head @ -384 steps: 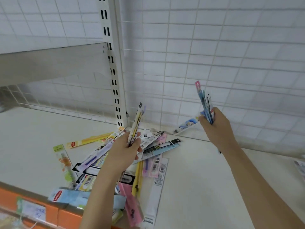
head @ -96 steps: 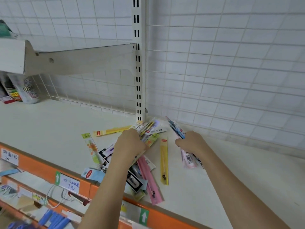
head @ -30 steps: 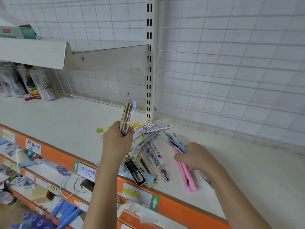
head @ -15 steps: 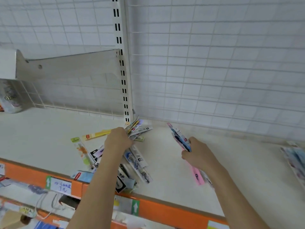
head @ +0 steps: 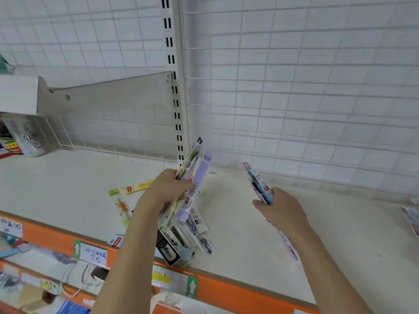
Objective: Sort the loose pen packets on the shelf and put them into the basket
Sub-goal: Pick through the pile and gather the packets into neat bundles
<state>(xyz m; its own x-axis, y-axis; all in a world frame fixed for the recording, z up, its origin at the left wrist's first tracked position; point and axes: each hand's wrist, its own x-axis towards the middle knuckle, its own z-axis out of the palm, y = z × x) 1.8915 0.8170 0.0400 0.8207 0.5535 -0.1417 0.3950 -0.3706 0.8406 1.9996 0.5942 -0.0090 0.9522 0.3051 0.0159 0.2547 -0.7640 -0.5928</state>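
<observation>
The print on the pen packets is too blurred to read; only barcodes and a small red logo tab on a yellow packet (head: pixel 137 186) lying flat on the shelf (head: pixel 68 184) can be made out. On the orange shelf edge (head: pixel 215 288) sit green arrow stickers and a handwritten price tag (head: pixel 94 254) where a "7" seems legible, the rest unclear. At far left a can (head: pixel 29 137) stands under the upper shelf, its label smeared.

The left hand (head: pixel 167 189) is curled around a fanned bundle of packets (head: pixel 195 164), lifted and tilted up toward the slotted upright (head: pixel 174 87), with a lilac packet outermost. Directly below that hand, the loose pile of packets (head: pixel 188 232) lies on the shelf near its front edge, partly hidden by the left forearm. The right hand (head: pixel 281 209) grips a thinner stack of packets (head: pixel 258 182), blue and white with a red tip, whose lower ends poke out pink below the wrist. More packets (head: pixel 410 216) are cut off at the right border. No basket is in view.
</observation>
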